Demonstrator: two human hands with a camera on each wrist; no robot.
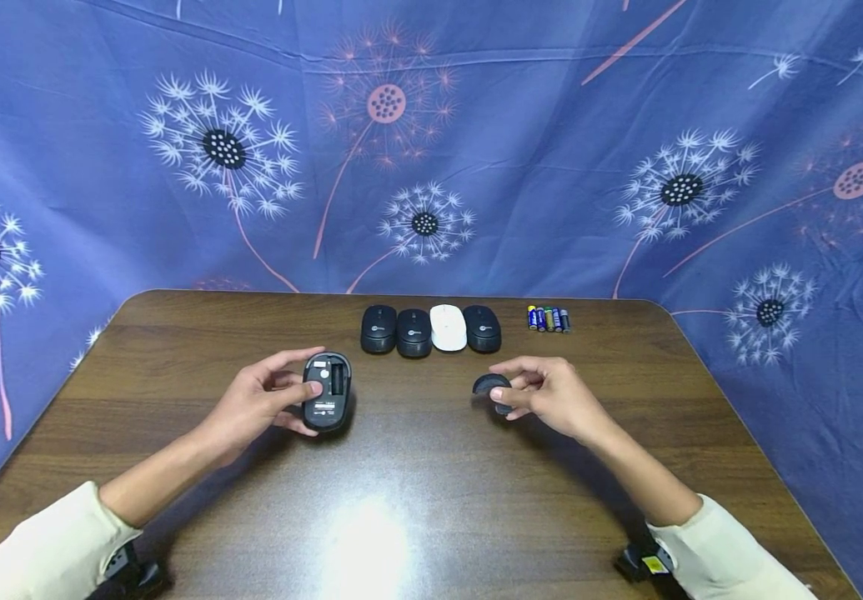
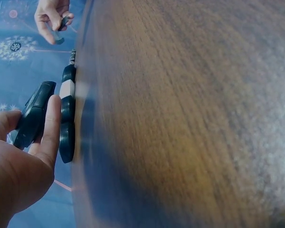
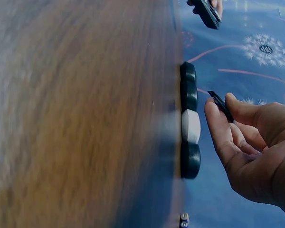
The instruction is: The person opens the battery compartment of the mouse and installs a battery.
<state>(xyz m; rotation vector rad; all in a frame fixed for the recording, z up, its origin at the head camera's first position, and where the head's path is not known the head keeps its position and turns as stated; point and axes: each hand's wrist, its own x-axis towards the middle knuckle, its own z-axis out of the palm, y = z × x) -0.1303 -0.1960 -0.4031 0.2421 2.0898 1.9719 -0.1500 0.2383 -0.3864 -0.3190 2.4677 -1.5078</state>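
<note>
My left hand (image 1: 260,398) holds a black computer mouse (image 1: 328,414) with its underside turned up, thumb across the bottom by the labels. The battery compartment (image 1: 337,379) in that underside is uncovered and looks vacant. Off to the right, my right hand (image 1: 555,395) pinches a small, curved black battery cover (image 1: 491,382) between thumb and fingers. In the right wrist view the cover (image 3: 220,105) shows as a thin dark piece at the fingertips. Both hands are raised over the table, well apart from each other.
Along the back of the wooden table (image 1: 431,467) stand black mice (image 1: 379,329) and one white mouse (image 1: 449,327) in a row. Several batteries (image 1: 549,319) lie side by side to their right. A blue flowered cloth (image 1: 521,167) hangs behind the table.
</note>
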